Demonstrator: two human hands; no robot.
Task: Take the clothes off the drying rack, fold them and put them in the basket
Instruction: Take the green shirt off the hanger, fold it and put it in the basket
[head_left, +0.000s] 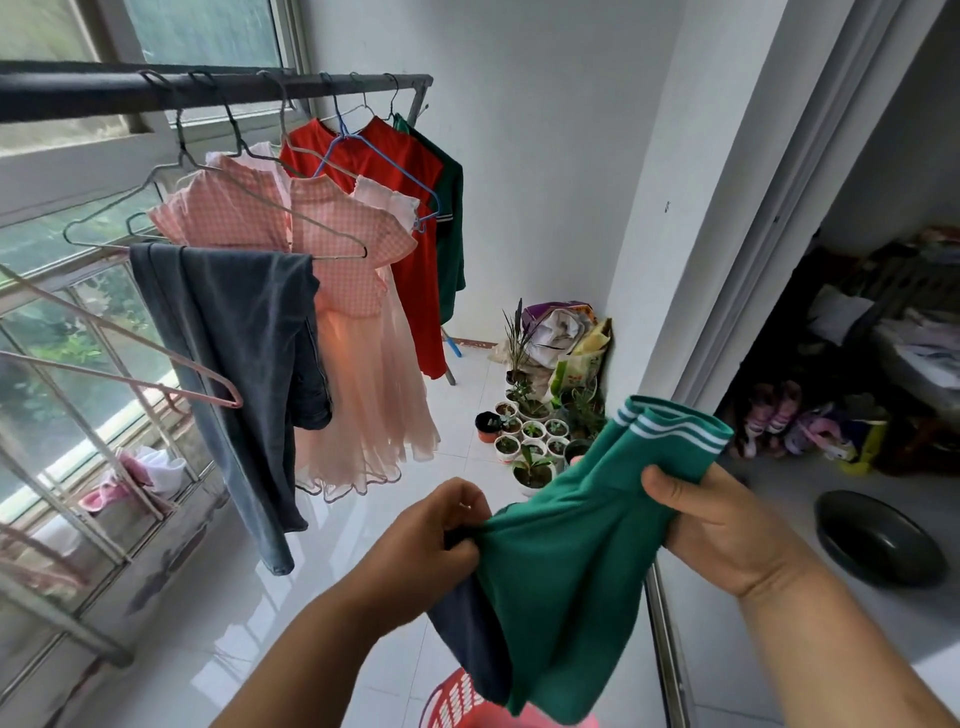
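1. One piece is in hand in the head view: a green garment (571, 551) with white-striped cuffs, low and right of centre. It hangs just above the basket (451, 695) at the bottom edge.
2. Two hands hold it. The left hand (441, 525) pinches a bunched edge, and the right hand (727, 525) has its fingers curled round the cloth below the cuffs.
3. The fold looks barely begun and the garment is not yet in the basket. Only the basket's rim shows, so I cannot tell what it holds.
4. Five pieces seem to remain on the drying rack (156, 92), upper left: one pair of jeans (234, 338), one pink dress (337, 270), apparently two red garments (410, 208) (they overlap, so the count is unsure) and one dark green top (451, 208).
5. At least three hangers are bare: a pink hanger (156, 387), a grey wire hanger (111, 221) and a blue hanger (375, 162).
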